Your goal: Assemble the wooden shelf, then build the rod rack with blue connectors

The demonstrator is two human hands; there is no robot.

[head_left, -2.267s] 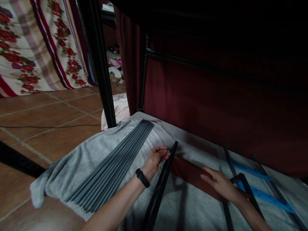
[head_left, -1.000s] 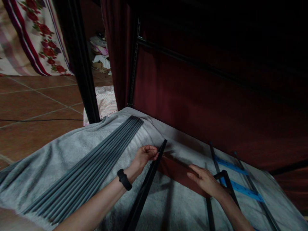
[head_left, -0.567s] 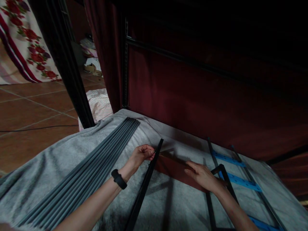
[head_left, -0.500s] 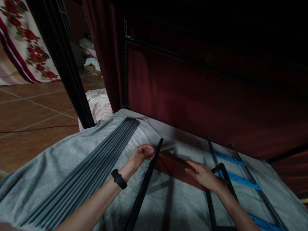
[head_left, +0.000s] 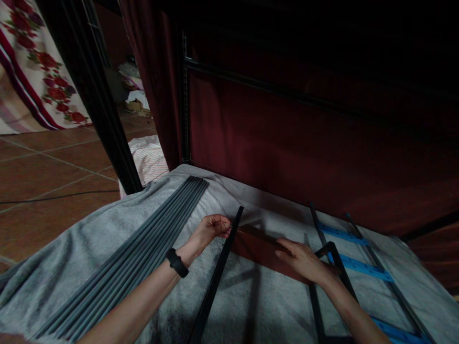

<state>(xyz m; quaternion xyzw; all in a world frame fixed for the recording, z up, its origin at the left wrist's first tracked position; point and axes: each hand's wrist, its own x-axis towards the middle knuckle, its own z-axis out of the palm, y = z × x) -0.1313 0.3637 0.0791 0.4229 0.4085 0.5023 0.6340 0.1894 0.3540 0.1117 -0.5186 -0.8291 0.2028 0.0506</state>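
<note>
My left hand (head_left: pixel 210 229) has its fingers pinched together beside the far end of a long black metal bar (head_left: pixel 218 279); what the fingertips pinch is too small to name. A dark band circles that wrist. My right hand (head_left: pixel 301 260) lies flat, fingers stretched out, on a dark red panel (head_left: pixel 256 246) that runs between the black bar and a second black frame piece (head_left: pixel 335 260). Everything rests on a grey towel (head_left: pixel 107 224).
A bundle of several grey rods (head_left: pixel 136 253) lies on the towel to the left. Blue strips (head_left: pixel 353 267) sit under black rails at the right. A dark red fabric wall (head_left: pixel 287 138) and a black upright post (head_left: pixel 103 110) stand behind. Tiled floor (head_left: pixel 46 172) lies left.
The view has swung a little to the right and steadied. Both hands stay where they were on the bar and the red panel.
</note>
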